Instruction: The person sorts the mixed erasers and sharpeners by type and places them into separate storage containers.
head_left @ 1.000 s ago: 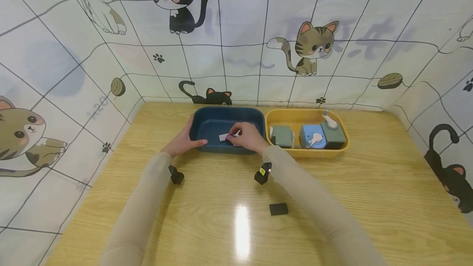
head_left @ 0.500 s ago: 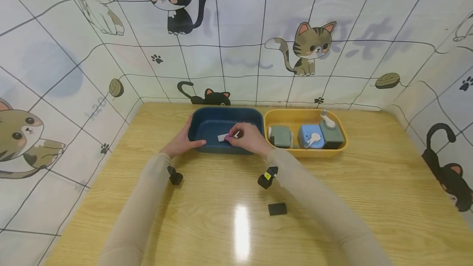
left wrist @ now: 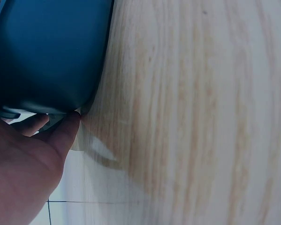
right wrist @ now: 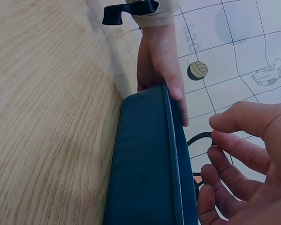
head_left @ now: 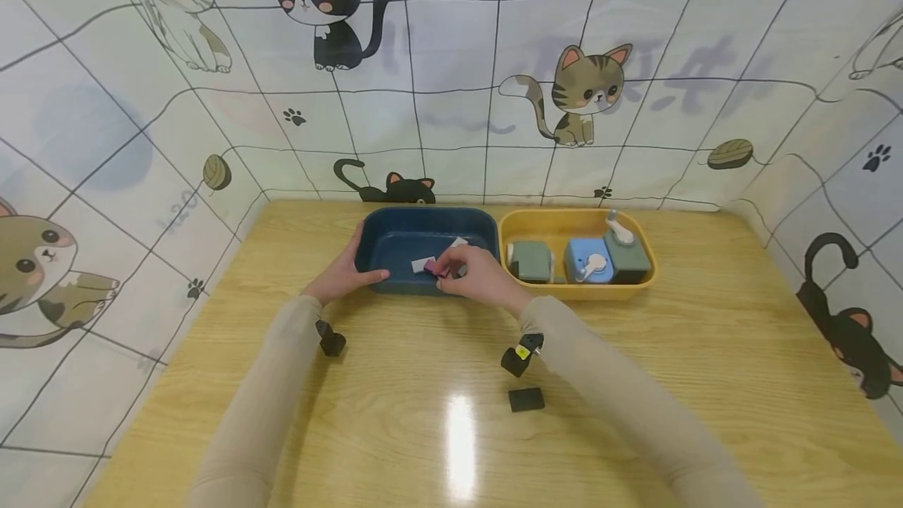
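Observation:
My left hand (head_left: 343, 271) holds the left end of a dark blue rectangular bin (head_left: 430, 219), its thumb on the front rim. In the left wrist view, fingers (left wrist: 63, 136) press against the bin's end. Over the bin's front wall hangs my right hand (head_left: 476, 273), fingers loosely bent. A small purple piece (head_left: 429, 266) lies in the bin right at its fingertips, partly hidden by them. Thumb and index tips of the right hand (right wrist: 243, 159) are close together, with nothing visible between them. Small white pieces (head_left: 422, 264) lie beside the purple one.
A yellow bin (head_left: 564, 292) stands against the blue one on the right. It holds a blue box with a white crank (head_left: 591, 260) and green box-shaped items (head_left: 628, 257). A flat black rectangle (head_left: 526, 399) lies on the wooden table (head_left: 395, 414). A cat-patterned wall backs the table.
My right hand has drawn back slightly to the right and its fingers have loosened from the purple piece. More of the purple and white pieces shows. The left hand stays on the bin.

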A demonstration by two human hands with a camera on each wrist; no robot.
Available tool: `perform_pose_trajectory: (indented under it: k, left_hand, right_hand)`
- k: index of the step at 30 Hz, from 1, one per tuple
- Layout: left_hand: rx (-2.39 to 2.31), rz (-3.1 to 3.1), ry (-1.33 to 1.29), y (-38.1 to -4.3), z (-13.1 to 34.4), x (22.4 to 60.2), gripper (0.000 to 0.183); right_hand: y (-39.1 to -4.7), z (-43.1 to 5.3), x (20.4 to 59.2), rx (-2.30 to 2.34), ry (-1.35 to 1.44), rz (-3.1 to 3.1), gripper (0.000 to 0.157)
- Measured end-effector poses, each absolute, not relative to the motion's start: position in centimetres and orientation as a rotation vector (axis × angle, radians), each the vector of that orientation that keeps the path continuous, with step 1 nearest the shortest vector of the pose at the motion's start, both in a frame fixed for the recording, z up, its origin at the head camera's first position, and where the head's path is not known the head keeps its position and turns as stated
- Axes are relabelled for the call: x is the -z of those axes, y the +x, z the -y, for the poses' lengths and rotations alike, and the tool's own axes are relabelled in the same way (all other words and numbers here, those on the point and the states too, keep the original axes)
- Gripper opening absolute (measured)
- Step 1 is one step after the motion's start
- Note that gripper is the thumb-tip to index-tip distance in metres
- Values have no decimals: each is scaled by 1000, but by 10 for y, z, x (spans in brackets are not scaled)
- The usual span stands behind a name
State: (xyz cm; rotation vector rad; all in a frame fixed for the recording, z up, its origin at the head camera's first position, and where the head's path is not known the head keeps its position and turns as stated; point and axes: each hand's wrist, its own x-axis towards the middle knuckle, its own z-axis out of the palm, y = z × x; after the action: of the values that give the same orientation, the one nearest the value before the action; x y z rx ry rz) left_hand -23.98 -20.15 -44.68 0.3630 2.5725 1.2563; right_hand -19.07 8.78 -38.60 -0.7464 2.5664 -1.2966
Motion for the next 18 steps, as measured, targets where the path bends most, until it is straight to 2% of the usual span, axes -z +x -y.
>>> perform_pose_trajectory:
  k: [18]
  left_hand:
    - [-1258,-2571,361,-241,203,447,114]
  right_hand:
    - [-169,-105,388,1261,-833,-2530,17]
